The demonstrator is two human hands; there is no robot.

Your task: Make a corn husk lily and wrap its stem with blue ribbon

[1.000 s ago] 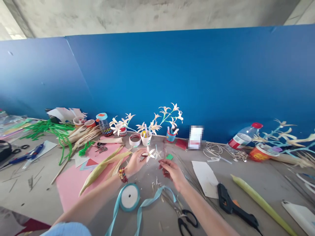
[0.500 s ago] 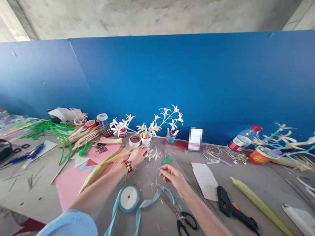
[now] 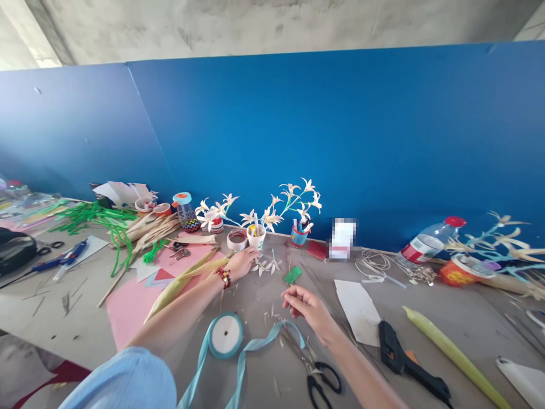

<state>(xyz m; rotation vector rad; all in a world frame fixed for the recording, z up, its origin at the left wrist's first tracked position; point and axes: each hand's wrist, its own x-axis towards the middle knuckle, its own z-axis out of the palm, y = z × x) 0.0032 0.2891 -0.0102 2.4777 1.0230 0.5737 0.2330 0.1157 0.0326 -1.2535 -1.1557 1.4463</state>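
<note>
Two white flowers [image 3: 273, 265] on worktop [image 3: 251, 298], close by left hand [image 3: 243, 262]; cannot tell if it grips anything. Right hand [image 3: 305, 307] half open, looks empty. Flowers look thin: best pinch softly, bend nothing.

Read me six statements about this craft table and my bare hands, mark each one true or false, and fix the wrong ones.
1. The left hand wears a red-and-gold beaded bracelet at the wrist. True.
2. The black-handled metal scissors are in the right hand. False: they lie on the grey tabletop.
3. The left hand is nearer than the right to the small white cup. True.
4. The round light-blue ribbon roll is fully wound. False: a length trails off it.
5. The clear plastic bottle has a green cap. False: its cap is red.
6. The long green husk piece lies right of the black glue gun. True.
</note>
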